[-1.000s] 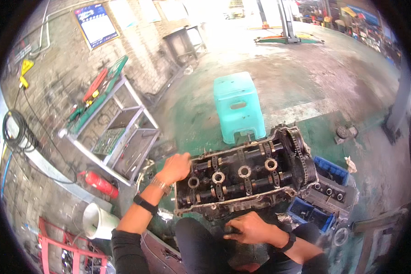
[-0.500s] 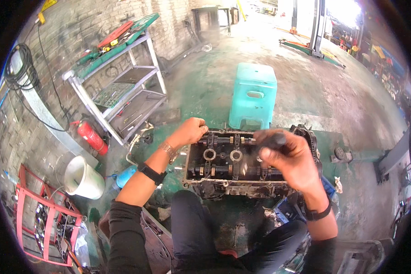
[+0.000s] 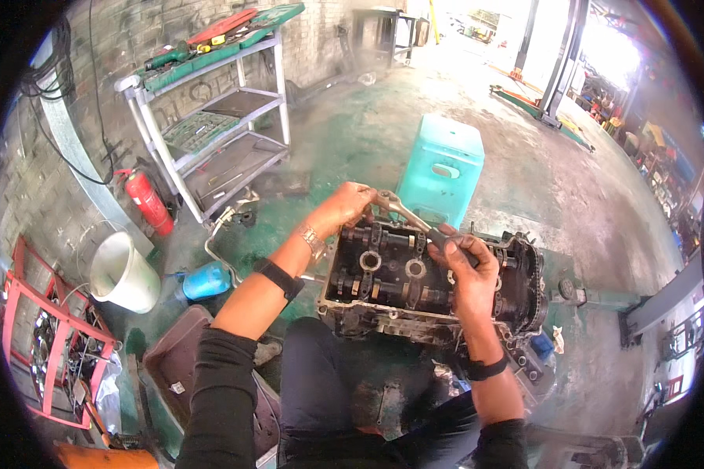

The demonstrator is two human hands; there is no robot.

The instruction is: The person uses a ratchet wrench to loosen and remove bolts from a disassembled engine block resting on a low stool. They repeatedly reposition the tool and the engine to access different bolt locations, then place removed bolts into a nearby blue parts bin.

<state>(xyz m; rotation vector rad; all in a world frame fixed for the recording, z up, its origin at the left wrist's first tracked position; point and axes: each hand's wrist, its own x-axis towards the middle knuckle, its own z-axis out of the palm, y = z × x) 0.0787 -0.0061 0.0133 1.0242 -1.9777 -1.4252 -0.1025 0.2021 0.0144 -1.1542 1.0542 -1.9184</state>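
A cylinder head [image 3: 395, 293] with exposed camshafts and a timing chain at its right end lies before my knees. My right hand [image 3: 473, 270] is wrapped round the dark handle of a ratchet wrench [image 3: 408, 213], held slanting over the far side of the cylinder head. At the wrench's head, by the far left corner, my left hand [image 3: 350, 205] is closed, its fingers against the tool. What sits beneath the wrench's head is partly hidden by those fingers.
A turquoise stool [image 3: 443, 168] stands just beyond the cylinder head. To the left are a tool trolley [image 3: 207, 129], a fire extinguisher [image 3: 147, 202], a white bucket [image 3: 123, 273], a blue bottle [image 3: 206, 281] and a red metal rack [image 3: 51, 336]. A brownish tray [image 3: 184, 352] lies by my left leg.
My right hand has come down and left, bringing the ratchet wrench's head to my left hand. My left hand stays by the far left corner. The view has shifted slightly.
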